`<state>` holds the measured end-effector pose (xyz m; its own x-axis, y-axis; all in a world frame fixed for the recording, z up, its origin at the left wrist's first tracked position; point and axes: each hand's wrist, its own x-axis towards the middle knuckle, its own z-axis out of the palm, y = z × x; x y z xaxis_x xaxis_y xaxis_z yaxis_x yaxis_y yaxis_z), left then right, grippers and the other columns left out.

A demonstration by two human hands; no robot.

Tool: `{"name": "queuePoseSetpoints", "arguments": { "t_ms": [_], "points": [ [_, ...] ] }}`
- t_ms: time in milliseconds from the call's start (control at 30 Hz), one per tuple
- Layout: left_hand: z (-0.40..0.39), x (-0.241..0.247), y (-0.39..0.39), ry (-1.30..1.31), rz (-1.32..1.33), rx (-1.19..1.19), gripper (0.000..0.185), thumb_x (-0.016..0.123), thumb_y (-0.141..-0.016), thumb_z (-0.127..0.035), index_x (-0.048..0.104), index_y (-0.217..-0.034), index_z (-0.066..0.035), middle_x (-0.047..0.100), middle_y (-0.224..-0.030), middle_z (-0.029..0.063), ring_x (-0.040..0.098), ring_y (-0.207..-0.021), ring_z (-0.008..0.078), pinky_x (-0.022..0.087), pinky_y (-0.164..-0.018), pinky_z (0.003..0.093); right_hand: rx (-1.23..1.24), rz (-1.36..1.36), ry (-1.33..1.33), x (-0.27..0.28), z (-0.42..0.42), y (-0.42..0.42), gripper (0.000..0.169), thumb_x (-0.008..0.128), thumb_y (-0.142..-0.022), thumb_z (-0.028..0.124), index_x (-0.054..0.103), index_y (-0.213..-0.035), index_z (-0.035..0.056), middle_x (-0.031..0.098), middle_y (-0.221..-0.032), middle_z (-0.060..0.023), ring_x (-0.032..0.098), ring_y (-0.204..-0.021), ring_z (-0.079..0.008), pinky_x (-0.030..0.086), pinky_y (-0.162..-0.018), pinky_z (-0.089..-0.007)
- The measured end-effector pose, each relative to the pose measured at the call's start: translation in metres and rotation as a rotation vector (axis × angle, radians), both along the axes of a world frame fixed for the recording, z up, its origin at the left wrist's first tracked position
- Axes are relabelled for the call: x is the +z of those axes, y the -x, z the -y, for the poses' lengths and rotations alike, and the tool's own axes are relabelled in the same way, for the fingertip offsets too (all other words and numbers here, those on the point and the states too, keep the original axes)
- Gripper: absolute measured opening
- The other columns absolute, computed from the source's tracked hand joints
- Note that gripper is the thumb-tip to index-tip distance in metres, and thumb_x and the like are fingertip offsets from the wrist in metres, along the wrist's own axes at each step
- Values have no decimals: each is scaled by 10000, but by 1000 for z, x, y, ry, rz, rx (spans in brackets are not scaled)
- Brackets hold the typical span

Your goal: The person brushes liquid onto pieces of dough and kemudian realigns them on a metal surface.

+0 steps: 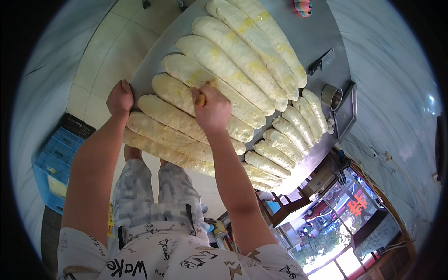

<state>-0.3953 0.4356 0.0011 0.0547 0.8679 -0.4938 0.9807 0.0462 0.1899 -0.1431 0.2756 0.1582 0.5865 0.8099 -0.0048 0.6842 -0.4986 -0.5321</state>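
Observation:
My right hand (212, 108) grips a brush (201, 100) by its light brown handle, with the bristles over one of several long, flat strips of dough (217, 56). Yellow oil glistens in patches on these strips, which lie side by side on a metal table (150, 66). At the table's near left edge rests my left hand (120, 98), its fingers curled; whether it grips the edge, I cannot tell. A second row of shorter dough pieces (287, 136) lies to the right of the long ones.
A cleaver (321, 62) with a black handle, a round metal container (331, 97), a metal tray (345, 112) and small white lumps (330, 126) are at the table's far right. Blue crates (57, 157) stand on the floor at left. Wooden stools (290, 208) are beyond the table's right end.

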Motion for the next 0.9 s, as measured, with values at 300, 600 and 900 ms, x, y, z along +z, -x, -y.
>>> {"name": "queuePoseSetpoints", "arguments": {
  "t_ms": [300, 600, 900],
  "points": [
    [3, 1, -2, 37, 47, 30, 443, 391, -1089, -459, 714, -1082, -156, 767, -1089, 123, 719, -1026, 407, 573, -867, 542, -716, -195, -34, 0, 167, -129, 292, 740, -1018, 293, 783, -944, 14, 724, -740, -49, 603, -614, -123, 471, -557, -319],
    [1, 4, -5, 24, 56, 31, 437, 407, -1086, -450, 717, -1024, -148, 768, -1051, 137, 719, -996, 425, 572, -845, 567, 17, 110, -47, -12, -76, 27, 79, 807, -899, 226, 768, -907, 158, 731, -814, -97, 705, -686, -326, 559, -624, -412],
    [-3, 13, -3, 112, 59, 25, 443, 393, -1095, -439, 711, -1041, -136, 766, -1057, 143, 721, -1005, 418, 578, -868, 563, -595, -365, -39, -14, 7, -26, 226, 735, -1033, 209, 778, -930, 12, 762, -822, -67, 663, -761, -118, 537, -694, -303]
  ]
}}
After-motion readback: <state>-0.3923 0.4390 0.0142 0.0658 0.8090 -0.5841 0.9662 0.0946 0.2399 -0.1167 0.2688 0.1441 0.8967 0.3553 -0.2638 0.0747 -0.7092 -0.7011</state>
